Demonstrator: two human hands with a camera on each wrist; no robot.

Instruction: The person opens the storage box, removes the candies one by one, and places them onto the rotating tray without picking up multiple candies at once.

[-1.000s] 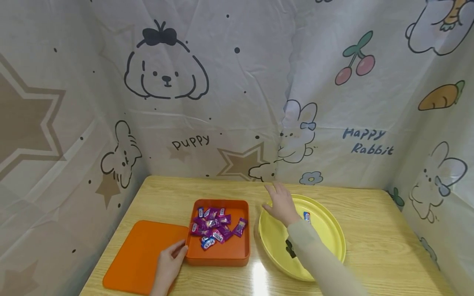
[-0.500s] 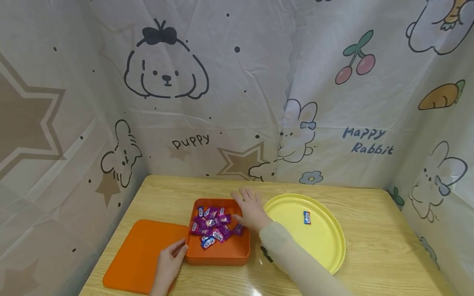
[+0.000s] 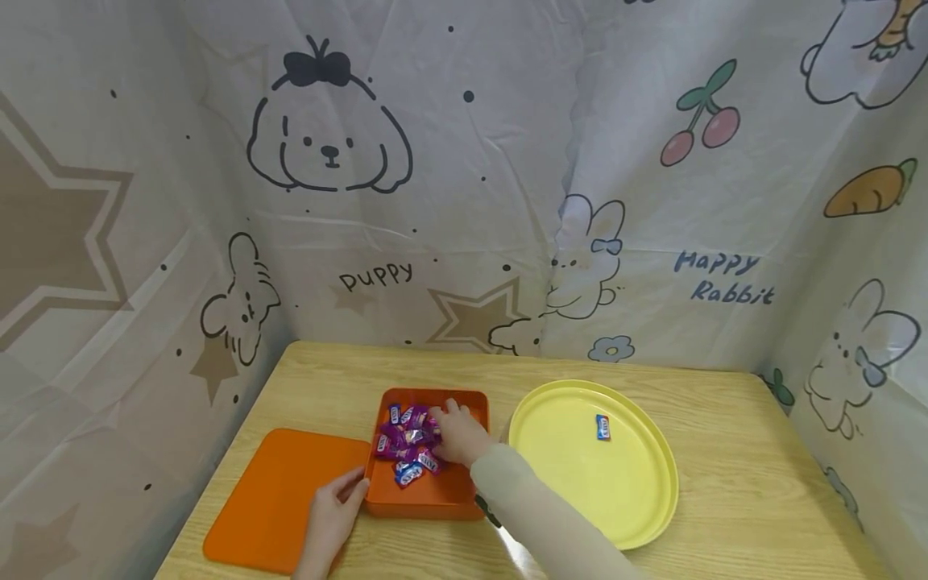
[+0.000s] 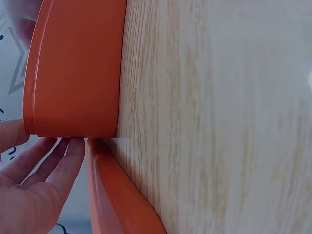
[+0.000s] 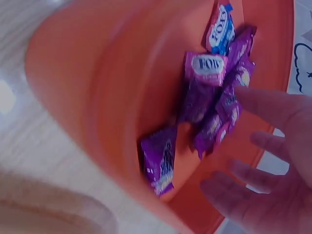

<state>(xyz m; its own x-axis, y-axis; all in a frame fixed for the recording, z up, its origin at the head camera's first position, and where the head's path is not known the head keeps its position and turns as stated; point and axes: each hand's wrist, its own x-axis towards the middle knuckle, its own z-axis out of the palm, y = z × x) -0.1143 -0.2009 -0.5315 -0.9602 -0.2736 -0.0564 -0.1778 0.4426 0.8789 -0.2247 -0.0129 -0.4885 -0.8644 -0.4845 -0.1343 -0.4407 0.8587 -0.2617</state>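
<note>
In the head view, a square orange box (image 3: 424,509) holds several wrapped candies (image 3: 413,436), mostly purple, some pink or blue and white. My left hand (image 3: 333,515) rests against the box's left side. The left wrist view puts its thumb at the rim and its straight fingertips on the outer wall. My right hand (image 3: 461,436) reaches into the box from the right and covers part of the candies. Seen from the right wrist, its fingers (image 5: 263,105) are spread beside the pile, index tip at a purple candy (image 5: 229,105), nothing gripped.
A flat orange lid (image 3: 271,499) lies left of the box, against it. To the right stands a round yellow plate (image 3: 580,491) bearing one blue and red candy (image 3: 603,428). A printed cloth (image 3: 464,201) rises behind the wooden table (image 3: 739,483).
My right hand has moved left from above the yellow plate, then down into the orange box among the candies. My left hand has stayed at the box's side.
</note>
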